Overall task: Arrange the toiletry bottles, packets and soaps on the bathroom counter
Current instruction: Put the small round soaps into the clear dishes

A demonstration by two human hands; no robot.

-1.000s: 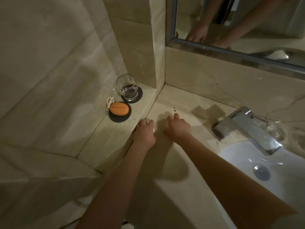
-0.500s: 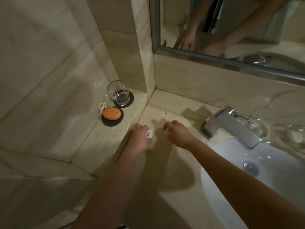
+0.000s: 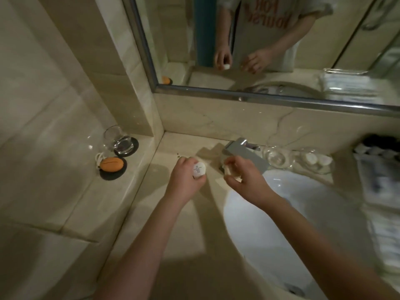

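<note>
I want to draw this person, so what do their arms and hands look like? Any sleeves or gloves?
Both forearms are bare, with no gloves or watch on the left hand or right hand. The mirror shows a loose, pale T-shirt with short sleeves and orange-red letters on the chest.

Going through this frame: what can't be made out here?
Head view only:
- Print on the round white packet in the left hand: too small.
- Whether the right hand holds anything: curled fingers hide it.
- Contents of the glass dishes: blurred.
- Right edge: the flat items are blurred, cut off.
</note>
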